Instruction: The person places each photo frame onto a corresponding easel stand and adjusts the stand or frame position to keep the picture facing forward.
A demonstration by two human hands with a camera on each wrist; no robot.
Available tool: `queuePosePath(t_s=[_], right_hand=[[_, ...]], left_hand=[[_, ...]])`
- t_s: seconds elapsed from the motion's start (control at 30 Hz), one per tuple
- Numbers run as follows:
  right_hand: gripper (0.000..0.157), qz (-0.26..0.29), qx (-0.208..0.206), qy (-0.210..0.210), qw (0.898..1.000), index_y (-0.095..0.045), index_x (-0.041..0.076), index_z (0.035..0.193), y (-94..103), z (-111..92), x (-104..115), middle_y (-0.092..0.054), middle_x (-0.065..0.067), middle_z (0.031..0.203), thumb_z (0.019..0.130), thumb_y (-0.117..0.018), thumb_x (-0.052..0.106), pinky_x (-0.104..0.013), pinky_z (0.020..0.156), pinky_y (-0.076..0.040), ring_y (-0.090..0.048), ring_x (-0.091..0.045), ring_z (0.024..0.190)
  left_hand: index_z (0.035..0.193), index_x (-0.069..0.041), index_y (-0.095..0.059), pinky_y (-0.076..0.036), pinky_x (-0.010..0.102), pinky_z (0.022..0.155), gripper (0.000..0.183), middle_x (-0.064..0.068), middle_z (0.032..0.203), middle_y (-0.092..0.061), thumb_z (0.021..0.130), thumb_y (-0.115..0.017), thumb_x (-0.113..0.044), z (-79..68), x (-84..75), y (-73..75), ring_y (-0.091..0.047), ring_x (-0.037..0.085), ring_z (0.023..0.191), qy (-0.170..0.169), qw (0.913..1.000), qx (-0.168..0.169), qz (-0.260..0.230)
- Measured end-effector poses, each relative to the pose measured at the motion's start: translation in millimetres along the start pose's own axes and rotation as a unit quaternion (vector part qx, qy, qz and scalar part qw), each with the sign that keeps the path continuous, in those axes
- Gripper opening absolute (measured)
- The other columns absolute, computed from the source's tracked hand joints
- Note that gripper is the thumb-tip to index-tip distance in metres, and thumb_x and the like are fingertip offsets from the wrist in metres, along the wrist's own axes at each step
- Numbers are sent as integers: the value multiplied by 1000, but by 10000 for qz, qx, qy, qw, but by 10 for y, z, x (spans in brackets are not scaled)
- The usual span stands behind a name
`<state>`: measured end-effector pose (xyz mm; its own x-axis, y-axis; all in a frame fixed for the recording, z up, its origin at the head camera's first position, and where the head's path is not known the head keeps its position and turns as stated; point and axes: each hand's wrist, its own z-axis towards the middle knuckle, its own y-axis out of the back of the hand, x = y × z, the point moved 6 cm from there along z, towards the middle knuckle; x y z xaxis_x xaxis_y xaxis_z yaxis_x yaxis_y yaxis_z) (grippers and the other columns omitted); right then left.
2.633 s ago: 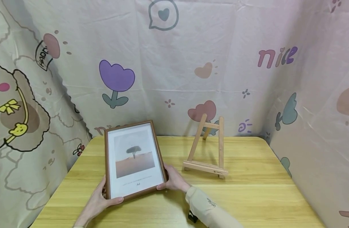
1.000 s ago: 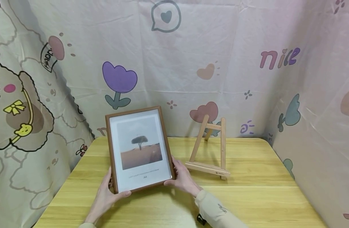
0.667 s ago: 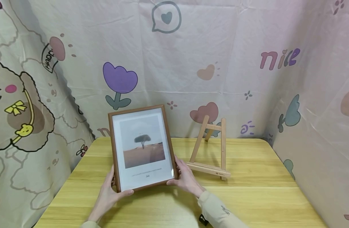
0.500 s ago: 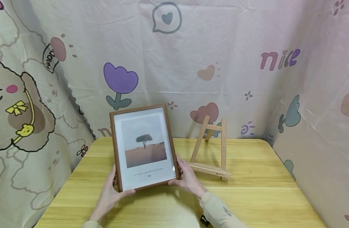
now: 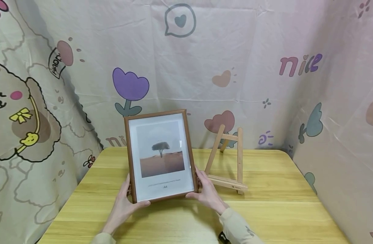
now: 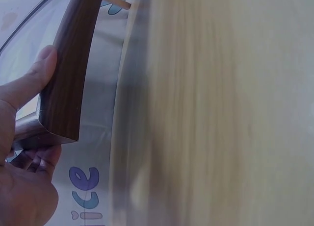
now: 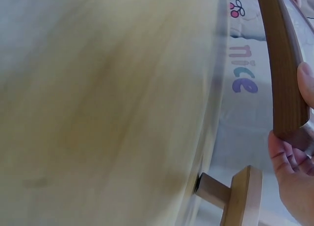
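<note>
A brown wooden picture frame (image 5: 162, 156) with a tree print behind its glazing is held upright, tilted slightly back, above the table. My left hand (image 5: 124, 203) grips its lower left corner, thumb over the front edge and fingers behind. The right hand (image 5: 209, 191) holds the lower right corner the same way. Both wrist views show thumbs on the frame's front, with the frame's bottom edge (image 6: 68, 88) raised off the tabletop. Just right of my right hand stands a small wooden easel (image 5: 226, 181), its ledge partly overlapped by that hand.
The light wood table (image 5: 281, 217) runs back to a patterned fabric backdrop (image 5: 180, 67), with more fabric on both sides. A small black object (image 5: 223, 237) shows beneath the right sleeve. In the right wrist view, an easel foot (image 7: 213, 189) meets the tabletop.
Both hands have lifted the picture frame, tipped it more upright and carried it to the right, closer to the easel. The easel has stayed where it was.
</note>
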<state>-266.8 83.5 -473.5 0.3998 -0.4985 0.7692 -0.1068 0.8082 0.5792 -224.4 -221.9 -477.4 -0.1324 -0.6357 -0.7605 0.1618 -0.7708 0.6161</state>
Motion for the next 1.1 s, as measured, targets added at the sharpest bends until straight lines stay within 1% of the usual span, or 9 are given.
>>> queuePosePath(t_s=[0.1,0.27,0.47,0.57,0.7,0.83,0.97,1.07,1.1], right_hand=[[114,37,-73,39,10000,-22,16,162,35,-22,-7,-45,-22,151,71,-90,25,-61,113,-41,-48,-44,137],[113,71,-217,-41,9997,-24,15,161,109,-62,-20,-46,-22,151,70,-90,23,-61,112,-42,-49,-43,136],[114,-24,-437,88,9990,-26,13,160,196,-91,-44,-56,-11,136,68,-92,21,-53,109,-48,-58,-29,123],[114,-33,-510,170,9985,-26,10,160,240,-107,-52,-56,-10,137,67,-92,20,-52,109,-48,-59,-28,123],[114,-44,-596,169,9981,-26,7,160,297,-129,-69,-55,-13,139,67,-92,19,-53,109,-48,-58,-29,124],[114,-121,-654,53,9978,-26,11,160,344,-148,-104,-55,-14,138,68,-92,22,-54,109,-48,-58,-30,122],[115,-210,-683,-31,9974,-24,16,161,382,-166,-139,-49,-22,147,69,-92,24,-62,111,-43,-52,-42,131],[115,-262,-732,-77,9969,-24,18,161,415,-178,-160,-41,-26,156,68,-92,27,-68,112,-37,-40,-50,141],[115,-269,-750,-78,9968,-24,18,161,427,-182,-164,-40,-26,156,68,-92,27,-68,112,-37,-40,-50,141]], left_hand=[[163,-9,-2,-46,58,109,137,29,165,-19,66,-94,-37,15,-25,-28,-44,45,138,-34,10000,0,-7],[163,-7,-4,-50,54,105,136,28,162,-27,66,-94,-37,39,-78,-73,-50,42,133,-105,9999,-12,40],[163,-7,-6,-53,44,101,135,23,156,-37,65,-95,-36,91,-111,-134,-54,37,127,-285,9996,-51,-4],[163,-7,-6,-53,42,101,135,22,157,-37,65,-95,-35,110,-134,-163,-54,36,126,-361,9993,-49,-41],[163,-8,-7,-54,45,101,135,21,156,-38,64,-96,-34,139,-186,-195,-54,36,127,-577,9982,-76,-121],[163,-10,-7,-55,45,100,135,21,154,-40,64,-96,-32,168,-237,-229,-55,35,125,-797,9966,-110,-171],[163,-8,-8,-56,44,100,134,22,151,-43,64,-96,-31,192,-272,-266,-57,35,122,-944,9952,-137,-211],[163,-8,-9,-55,46,100,134,22,151,-43,64,-96,-31,216,-295,-292,-57,36,122,-1003,9945,-135,-267],[163,-9,-9,-55,46,100,134,22,151,-43,64,-96,-31,225,-304,-300,-57,36,122,-1019,9942,-129,-325]])
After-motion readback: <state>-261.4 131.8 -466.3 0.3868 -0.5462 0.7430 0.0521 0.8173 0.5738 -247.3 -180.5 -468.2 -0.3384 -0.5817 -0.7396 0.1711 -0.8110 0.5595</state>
